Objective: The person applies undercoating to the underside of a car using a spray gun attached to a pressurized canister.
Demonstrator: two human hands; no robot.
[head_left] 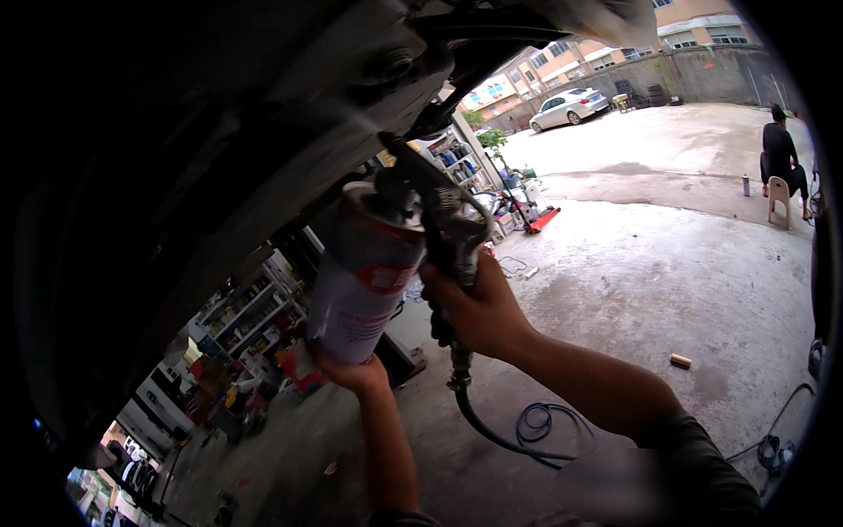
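My right hand [474,303] is wrapped round the grip of a dark spray gun [443,211], whose nozzle points up and left. A pale mist leaves the nozzle toward the dark underside of a vehicle [351,105] overhead. Joined to the gun is a large white and red can [364,290], tilted a little. My left hand [356,369] holds this can from below at its base; some of its fingers are hidden behind it. From the bottom of the gun's grip a dark air hose [479,422] curves down and to the right.
Coiled hose [544,423] lies on the concrete floor, near a small tan cylinder [680,361]. Loaded shelves [255,321] stand at left. A red floor jack [544,220] is farther off. Outside are a white car [569,107] and a person [780,154] on a stool [779,200].
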